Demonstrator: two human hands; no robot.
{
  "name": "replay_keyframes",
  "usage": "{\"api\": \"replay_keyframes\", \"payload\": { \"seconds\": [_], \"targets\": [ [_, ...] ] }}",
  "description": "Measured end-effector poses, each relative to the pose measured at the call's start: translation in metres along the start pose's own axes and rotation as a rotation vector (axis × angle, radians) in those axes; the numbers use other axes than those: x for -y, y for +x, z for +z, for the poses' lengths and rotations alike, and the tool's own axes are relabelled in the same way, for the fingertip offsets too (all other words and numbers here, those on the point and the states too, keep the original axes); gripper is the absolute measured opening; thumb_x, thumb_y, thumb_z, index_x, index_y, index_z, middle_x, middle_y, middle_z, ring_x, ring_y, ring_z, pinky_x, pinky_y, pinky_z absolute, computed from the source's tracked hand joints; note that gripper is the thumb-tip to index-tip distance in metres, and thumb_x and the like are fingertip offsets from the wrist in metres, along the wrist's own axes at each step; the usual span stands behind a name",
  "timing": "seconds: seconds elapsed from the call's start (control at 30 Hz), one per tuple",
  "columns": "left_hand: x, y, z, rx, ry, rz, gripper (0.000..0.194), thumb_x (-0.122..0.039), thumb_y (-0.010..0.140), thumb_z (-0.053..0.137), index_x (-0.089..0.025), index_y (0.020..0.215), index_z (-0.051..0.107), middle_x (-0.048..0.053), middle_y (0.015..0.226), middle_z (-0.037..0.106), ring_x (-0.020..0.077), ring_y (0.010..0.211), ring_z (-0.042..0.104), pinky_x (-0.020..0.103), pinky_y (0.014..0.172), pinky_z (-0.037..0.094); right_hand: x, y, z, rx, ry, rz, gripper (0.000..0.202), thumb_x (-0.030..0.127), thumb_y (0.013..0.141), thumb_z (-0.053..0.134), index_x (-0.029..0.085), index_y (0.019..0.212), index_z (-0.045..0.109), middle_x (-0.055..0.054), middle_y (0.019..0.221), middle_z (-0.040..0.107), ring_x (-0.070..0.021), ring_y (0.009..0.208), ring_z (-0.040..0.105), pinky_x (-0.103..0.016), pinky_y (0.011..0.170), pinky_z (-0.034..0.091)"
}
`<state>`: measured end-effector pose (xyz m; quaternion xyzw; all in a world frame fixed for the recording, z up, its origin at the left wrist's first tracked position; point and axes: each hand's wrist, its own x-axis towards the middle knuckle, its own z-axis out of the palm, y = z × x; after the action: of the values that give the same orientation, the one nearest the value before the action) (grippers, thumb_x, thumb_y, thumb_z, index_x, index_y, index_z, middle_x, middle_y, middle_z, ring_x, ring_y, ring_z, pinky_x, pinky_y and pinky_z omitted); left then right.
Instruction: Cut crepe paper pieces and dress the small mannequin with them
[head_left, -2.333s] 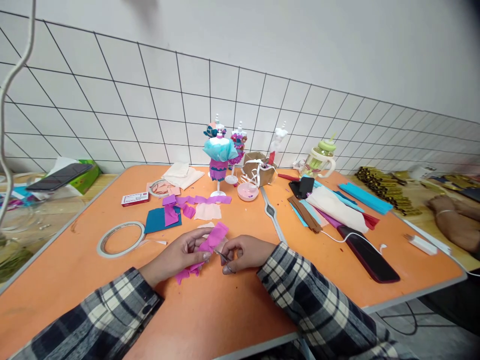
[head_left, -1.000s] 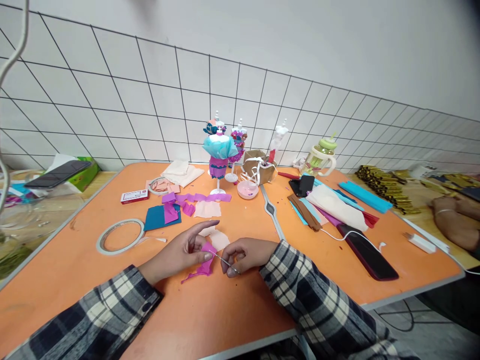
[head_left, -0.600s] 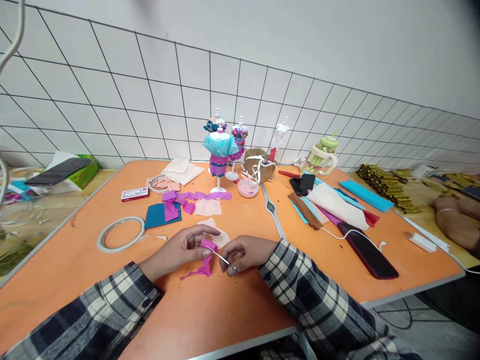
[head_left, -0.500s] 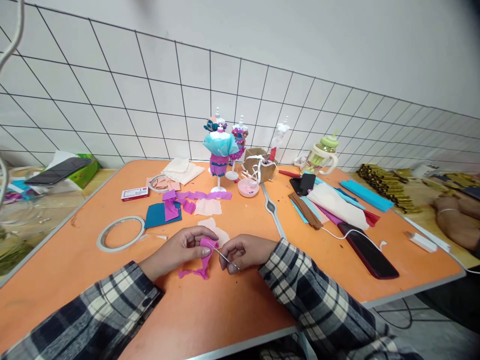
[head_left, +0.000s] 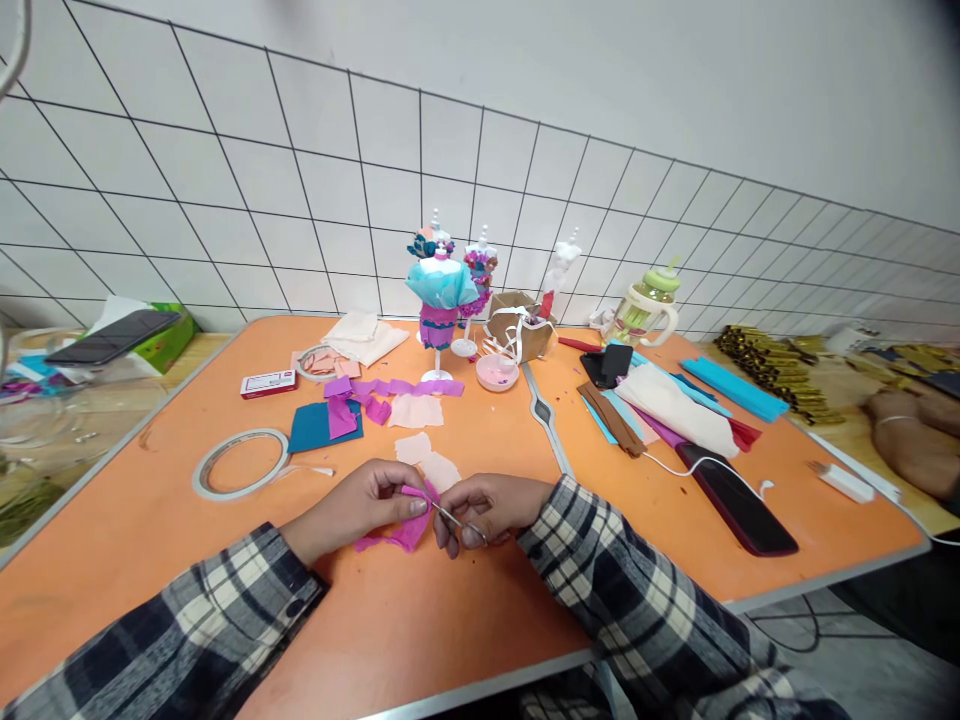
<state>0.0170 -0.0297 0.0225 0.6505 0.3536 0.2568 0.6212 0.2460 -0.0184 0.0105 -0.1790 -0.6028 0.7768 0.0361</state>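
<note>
Near the front middle of the table, my left hand (head_left: 375,500) pinches a strip of magenta crepe paper (head_left: 406,534), whose lower end trails on the orange surface. My right hand (head_left: 487,510) is closed on small metal scissors (head_left: 448,514), their tips at the magenta paper beside my left fingers. Pale pink paper pieces (head_left: 439,470) lie just beyond both hands. Farther back stands a small dress form (head_left: 439,310) with a light blue top and purple skirt. Purple strips (head_left: 405,389) lie at its base.
A tape roll (head_left: 240,465) and teal paper (head_left: 307,430) lie left. Behind are a pink bowl (head_left: 496,374), a brown box (head_left: 517,325) and a green-lidded bottle (head_left: 645,305). Right are coloured papers (head_left: 679,410), a phone (head_left: 739,500) and another person's arm (head_left: 911,440).
The magenta paper has turned and folded differently between my fingers. The scissors and my right hand have shifted slightly, and more of the pale pink paper shows beyond my left hand.
</note>
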Motion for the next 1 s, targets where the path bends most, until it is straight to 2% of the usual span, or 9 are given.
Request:
{"api": "replay_keyframes", "payload": {
  "seconds": [0.07,0.2,0.23,0.33,0.4,0.6,0.8,0.9,1.0],
  "targets": [
    [0.0012,0.0005,-0.0003,-0.026,-0.009,0.014,0.031,-0.044,0.071,0.075,-0.014,0.072,0.069,0.001,0.064,0.064,0.0138,0.061,0.055,0.024,0.058,0.043,-0.0004,-0.0002,-0.0006,-0.013,0.003,-0.013,0.052,0.052,0.07,0.075,0.013,0.1,0.056,-0.001,0.086,0.059,-0.0017,0.048,0.037,-0.016,0.038,0.025],
    [0.0023,0.0003,-0.0005,-0.149,-0.059,-0.026,0.042,-0.042,0.07,0.076,-0.018,0.104,0.069,-0.001,0.065,0.063,0.0119,0.057,0.053,0.021,0.053,0.041,-0.0022,0.0005,-0.0009,-0.035,-0.014,0.011,0.053,0.052,0.07,0.076,0.013,0.1,0.057,-0.001,0.087,0.06,-0.0018,0.049,0.038,-0.015,0.04,0.025],
    [0.0023,0.0001,-0.0004,-0.159,-0.057,-0.034,0.041,-0.041,0.069,0.077,-0.018,0.102,0.07,0.0,0.066,0.065,0.0122,0.057,0.053,0.021,0.052,0.041,-0.003,0.0011,-0.0007,-0.035,-0.017,0.019,0.053,0.052,0.069,0.076,0.013,0.1,0.057,-0.002,0.088,0.06,-0.0021,0.05,0.038,-0.015,0.04,0.025],
    [0.0023,-0.0004,-0.0002,-0.12,-0.029,-0.014,0.029,-0.043,0.069,0.076,-0.015,0.076,0.073,0.004,0.069,0.069,0.0152,0.061,0.057,0.024,0.055,0.044,-0.005,0.003,0.0001,-0.026,-0.013,0.026,0.055,0.052,0.068,0.077,0.014,0.102,0.057,-0.003,0.09,0.061,-0.0025,0.052,0.039,-0.015,0.041,0.025],
    [0.0026,-0.0003,-0.0006,-0.082,-0.018,0.008,0.03,-0.046,0.072,0.073,-0.015,0.068,0.071,0.003,0.063,0.067,0.0157,0.059,0.057,0.025,0.056,0.044,-0.0054,0.0038,0.0005,-0.021,-0.016,0.021,0.056,0.052,0.068,0.077,0.013,0.103,0.058,-0.003,0.091,0.061,-0.0026,0.052,0.039,-0.016,0.042,0.024],
    [0.0061,0.0008,-0.0029,-0.002,0.068,0.07,0.035,-0.048,0.074,0.071,-0.015,0.066,0.074,0.004,0.063,0.066,0.0157,0.059,0.056,0.026,0.06,0.044,-0.0021,0.0032,0.0001,-0.001,-0.041,-0.025,0.06,0.056,0.065,0.077,0.01,0.1,0.061,-0.003,0.084,0.061,-0.0083,0.065,0.05,-0.019,0.054,0.032],
    [0.0071,-0.0001,-0.0005,-0.193,-0.019,0.015,0.04,-0.048,0.069,0.076,-0.016,0.094,0.074,0.006,0.081,0.071,0.017,0.067,0.059,0.026,0.061,0.044,-0.0059,0.0048,-0.0019,-0.091,-0.052,-0.086,0.049,0.047,0.07,0.077,0.012,0.1,0.061,-0.004,0.088,0.062,-0.0093,0.07,0.052,-0.019,0.059,0.035],
    [0.0042,0.0005,0.0004,-0.16,-0.024,0.004,0.033,-0.046,0.068,0.077,-0.015,0.075,0.072,0.003,0.068,0.068,0.0149,0.06,0.056,0.025,0.057,0.042,-0.0079,0.0063,-0.0012,-0.081,-0.03,-0.102,0.048,0.045,0.069,0.078,0.012,0.099,0.062,-0.004,0.088,0.062,-0.0112,0.076,0.056,-0.021,0.066,0.039],
    [0.0009,0.0007,0.0008,-0.142,-0.004,0.035,0.037,-0.05,0.071,0.073,-0.014,0.063,0.066,0.0,0.057,0.061,0.013,0.055,0.051,0.024,0.054,0.039,-0.0057,0.0057,0.0004,-0.047,-0.034,-0.111,0.047,0.046,0.072,0.076,0.011,0.1,0.062,-0.005,0.089,0.062,-0.0107,0.076,0.056,-0.021,0.067,0.039]
  ]
}}
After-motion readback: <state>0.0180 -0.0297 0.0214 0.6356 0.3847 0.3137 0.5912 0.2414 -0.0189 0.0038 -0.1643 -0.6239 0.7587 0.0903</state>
